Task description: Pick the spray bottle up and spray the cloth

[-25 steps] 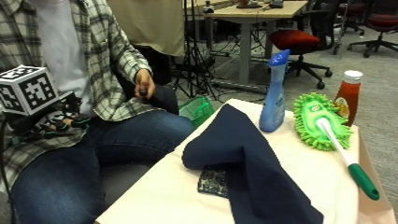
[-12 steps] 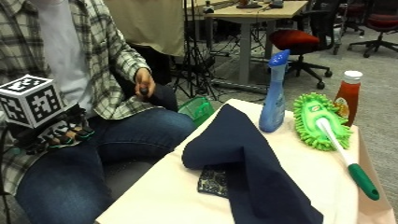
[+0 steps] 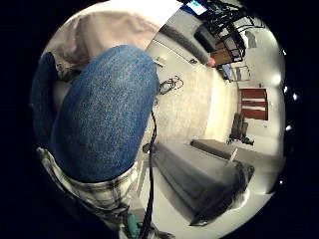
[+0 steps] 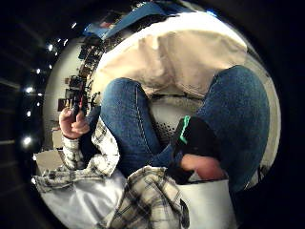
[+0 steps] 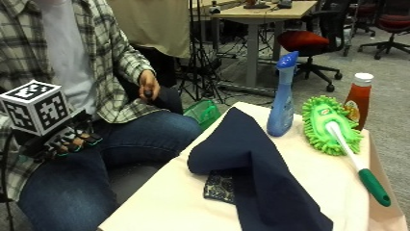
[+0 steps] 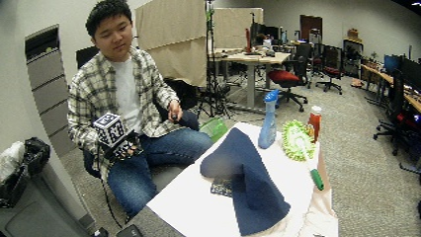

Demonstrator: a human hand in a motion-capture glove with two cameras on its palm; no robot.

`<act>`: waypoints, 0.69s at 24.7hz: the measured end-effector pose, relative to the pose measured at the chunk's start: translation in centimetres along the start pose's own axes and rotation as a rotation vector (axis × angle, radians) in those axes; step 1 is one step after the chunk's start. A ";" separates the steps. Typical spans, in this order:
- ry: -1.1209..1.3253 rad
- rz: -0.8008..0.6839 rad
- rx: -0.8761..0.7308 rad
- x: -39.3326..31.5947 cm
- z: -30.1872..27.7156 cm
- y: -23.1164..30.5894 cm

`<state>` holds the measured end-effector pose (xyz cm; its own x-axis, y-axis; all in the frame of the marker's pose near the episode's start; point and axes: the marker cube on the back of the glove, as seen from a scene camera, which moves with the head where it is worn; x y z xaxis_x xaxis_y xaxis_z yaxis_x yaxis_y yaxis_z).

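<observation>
Nothing was done yet: the hand [image 5: 70, 142] hung empty over the lap, fingers loosely curled, bottle [image 5: 281, 94] and cloth [image 5: 256, 168] untouched on the bench [image 5: 166, 207].

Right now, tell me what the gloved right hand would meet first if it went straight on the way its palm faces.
Probably the person's own thigh: the right hand rests over it, and denim fills both palm views. Depth is unclear.
</observation>
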<state>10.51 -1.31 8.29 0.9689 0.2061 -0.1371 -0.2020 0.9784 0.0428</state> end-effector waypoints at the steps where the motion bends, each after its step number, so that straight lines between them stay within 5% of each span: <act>1: 0.001 -0.002 -0.003 0.0 0.0 0.0; 17: 0.005 -0.009 -0.014 -0.4 0.3 0.0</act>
<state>10.19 -1.35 8.58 0.9700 0.1968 -0.1425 -0.1949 0.9804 0.0277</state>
